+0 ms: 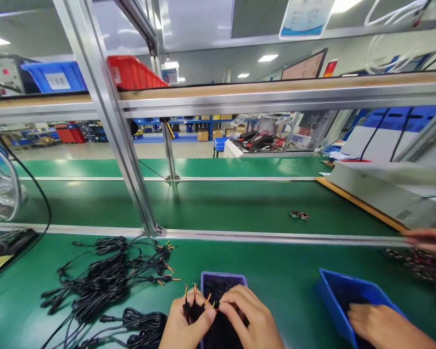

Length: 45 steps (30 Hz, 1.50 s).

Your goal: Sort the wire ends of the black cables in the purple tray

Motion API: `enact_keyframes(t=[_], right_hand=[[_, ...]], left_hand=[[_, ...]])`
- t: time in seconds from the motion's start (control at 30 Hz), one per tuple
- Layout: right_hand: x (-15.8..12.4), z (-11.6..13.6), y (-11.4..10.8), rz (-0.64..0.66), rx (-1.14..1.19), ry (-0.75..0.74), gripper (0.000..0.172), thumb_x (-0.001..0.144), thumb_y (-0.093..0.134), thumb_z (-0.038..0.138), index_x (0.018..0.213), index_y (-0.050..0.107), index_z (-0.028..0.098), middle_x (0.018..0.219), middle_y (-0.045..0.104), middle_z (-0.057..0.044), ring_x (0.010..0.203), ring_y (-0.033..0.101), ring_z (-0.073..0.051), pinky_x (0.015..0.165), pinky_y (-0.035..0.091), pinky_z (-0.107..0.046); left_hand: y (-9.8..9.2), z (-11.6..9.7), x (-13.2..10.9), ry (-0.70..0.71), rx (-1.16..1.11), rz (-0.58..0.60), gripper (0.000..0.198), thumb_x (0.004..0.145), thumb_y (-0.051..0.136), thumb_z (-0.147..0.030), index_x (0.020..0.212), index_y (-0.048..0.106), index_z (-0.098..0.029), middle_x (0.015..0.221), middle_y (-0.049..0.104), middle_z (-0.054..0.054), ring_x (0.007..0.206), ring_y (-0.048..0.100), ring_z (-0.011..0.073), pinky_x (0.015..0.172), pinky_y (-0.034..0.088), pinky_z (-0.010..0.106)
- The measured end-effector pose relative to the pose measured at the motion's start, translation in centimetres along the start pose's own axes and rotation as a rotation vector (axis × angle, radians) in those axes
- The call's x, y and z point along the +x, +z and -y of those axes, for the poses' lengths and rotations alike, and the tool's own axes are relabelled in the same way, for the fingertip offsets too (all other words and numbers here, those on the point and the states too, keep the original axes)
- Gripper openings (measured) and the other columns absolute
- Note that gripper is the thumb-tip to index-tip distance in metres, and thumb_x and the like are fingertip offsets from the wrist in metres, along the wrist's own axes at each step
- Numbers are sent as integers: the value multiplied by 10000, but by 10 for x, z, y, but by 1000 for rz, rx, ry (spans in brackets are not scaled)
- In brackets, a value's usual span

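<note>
My left hand is closed around several black cables, whose bared ends fan upward in orange, red and yellow wires. Close beside it, my right hand pinches the end of one thin wire between thumb and forefinger. Both hands are over a purple bin of small black pieces, too fine to make out. To the left lies a heap of black cables with plugs and orange wire ends. A smaller coiled cable bundle rests nearer to me.
At the right, another person's hand reaches into a blue bin; a second hand is near piled small ring-shaped parts. Two rings lie beyond the metal rail. An aluminium post rises at the left.
</note>
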State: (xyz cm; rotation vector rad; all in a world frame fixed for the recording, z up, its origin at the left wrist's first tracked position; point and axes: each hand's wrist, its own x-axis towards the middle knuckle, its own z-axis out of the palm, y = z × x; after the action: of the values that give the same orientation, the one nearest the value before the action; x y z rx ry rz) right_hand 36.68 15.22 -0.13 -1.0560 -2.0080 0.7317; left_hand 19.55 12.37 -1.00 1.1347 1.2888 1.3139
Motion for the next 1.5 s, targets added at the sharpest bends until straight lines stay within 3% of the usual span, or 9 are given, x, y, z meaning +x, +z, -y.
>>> enact_keyframes(t=[0.2, 0.4, 0.5, 0.7, 1.07, 1.2, 1.37, 1.5], right_hand=[[3, 13, -4, -20, 272, 210, 485, 958, 486, 593, 711, 648, 209, 677, 629, -11, 597, 582, -154, 524, 473, -205], [3, 14, -4, -64, 323, 197, 461, 902, 582, 601, 691, 691, 206, 656, 649, -18, 558, 578, -150, 448, 459, -187], [1, 12, -1, -157, 316, 167, 383, 905, 620, 537, 726, 717, 212, 692, 689, -27, 574, 617, -158, 488, 499, -197], [-3, 13, 0, -276, 218, 18, 243, 924, 652, 398, 763, 730, 234, 762, 731, -34, 692, 696, -185, 705, 577, -233], [-3, 12, 11, -283, 186, -110, 141, 938, 643, 270, 840, 735, 228, 785, 738, -40, 710, 705, -184, 701, 583, -236], [-3, 13, 16, -246, 301, -28, 164, 935, 651, 318, 863, 776, 239, 815, 742, -51, 740, 708, -191, 695, 584, -233], [-1, 13, 9, -214, 470, 183, 315, 887, 666, 515, 856, 799, 230, 851, 725, -68, 589, 631, -163, 494, 538, -219], [1, 12, 1, -173, 526, 301, 372, 801, 722, 588, 837, 796, 225, 789, 731, -54, 562, 598, -153, 468, 501, -200]], left_hand=[[1, 2, -6, 31, 72, 20, 528, 755, 682, -690, 640, 672, -175, 667, 610, 34, 697, 514, 191, 697, 388, 299], [1, 1, -6, 61, 95, 23, 412, 804, 695, -554, 649, 651, -175, 666, 595, 27, 719, 514, 194, 725, 397, 299], [2, 0, -6, 59, 87, 22, 385, 807, 696, -524, 653, 653, -174, 667, 589, 25, 710, 512, 192, 717, 395, 299], [2, 1, -6, 59, 72, 29, 345, 815, 704, -478, 660, 664, -172, 682, 596, 27, 722, 526, 196, 733, 401, 302], [3, -2, -7, 64, 18, 44, 401, 816, 705, -533, 675, 662, -160, 697, 605, 21, 718, 528, 181, 719, 399, 282], [3, -3, -7, 51, 13, 39, 398, 821, 698, -533, 699, 659, -157, 713, 597, 18, 719, 520, 177, 710, 391, 279], [-1, -4, -5, 60, 20, 80, 345, 817, 708, -460, 663, 624, -163, 679, 570, 3, 711, 507, 173, 715, 378, 282], [-4, -6, -5, 58, 47, 120, 285, 814, 707, -382, 650, 617, -167, 673, 575, 3, 714, 511, 175, 713, 373, 285]])
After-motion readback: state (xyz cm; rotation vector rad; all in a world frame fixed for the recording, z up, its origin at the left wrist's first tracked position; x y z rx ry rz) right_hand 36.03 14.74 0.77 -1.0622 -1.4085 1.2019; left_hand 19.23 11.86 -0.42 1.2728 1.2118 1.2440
